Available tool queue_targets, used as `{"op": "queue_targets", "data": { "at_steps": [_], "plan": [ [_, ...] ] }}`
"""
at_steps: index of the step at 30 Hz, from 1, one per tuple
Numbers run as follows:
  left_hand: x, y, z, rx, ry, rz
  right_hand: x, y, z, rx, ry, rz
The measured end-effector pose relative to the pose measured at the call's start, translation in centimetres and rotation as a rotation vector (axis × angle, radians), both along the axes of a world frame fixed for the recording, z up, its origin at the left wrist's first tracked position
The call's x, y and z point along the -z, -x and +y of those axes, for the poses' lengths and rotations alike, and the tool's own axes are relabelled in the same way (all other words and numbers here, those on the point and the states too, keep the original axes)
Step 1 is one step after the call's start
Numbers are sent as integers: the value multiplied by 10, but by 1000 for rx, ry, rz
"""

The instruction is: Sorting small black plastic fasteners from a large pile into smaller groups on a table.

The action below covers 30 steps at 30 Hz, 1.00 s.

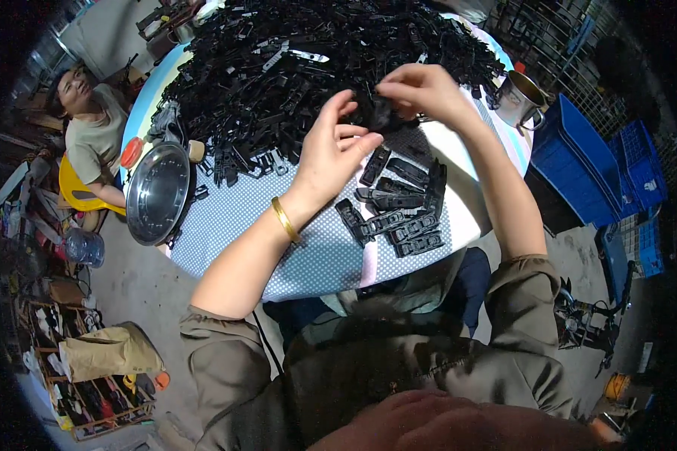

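Both my hands are raised over the near edge of a big heap of small black plastic parts (278, 90). My left hand (331, 146), with a gold bangle on its wrist, has its fingers curved and its thumb apart from them. My right hand (432, 92) is bent inward with thumb and fingertips together. Between the two hands is a dark, blurred black piece (382, 114); my right fingertips are at it, and its exact shape is hard to make out. Below the hands, a small group of black clip-like parts (399, 203) lies on the dotted tabletop (308, 259).
At the table's left stand a round metal bowl (158, 194) and a red-lidded jar (132, 152); a seated person (94, 124) is beyond them. A metal mug (520, 99) stands at the right edge, near blue crates (583, 165). A shelf rack (90, 376) is at lower left.
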<state>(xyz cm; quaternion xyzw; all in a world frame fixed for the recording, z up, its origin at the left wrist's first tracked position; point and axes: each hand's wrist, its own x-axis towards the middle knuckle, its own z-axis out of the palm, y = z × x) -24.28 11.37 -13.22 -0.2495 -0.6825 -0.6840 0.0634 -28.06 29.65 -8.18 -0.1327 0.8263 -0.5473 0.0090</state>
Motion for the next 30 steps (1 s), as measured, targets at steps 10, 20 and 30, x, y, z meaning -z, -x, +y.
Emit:
{"op": "queue_targets", "data": {
  "at_steps": [10,20,30],
  "plan": [
    [-11,22,-19,-38,-347,-433,18,75,34,427,-208,450],
    [-9,14,-18,-18,-208,-454,14,85,-1,212,-573,949],
    [1,17,-18,6,-133,-495,5,136,-52,241,-680,636]
  ]
}}
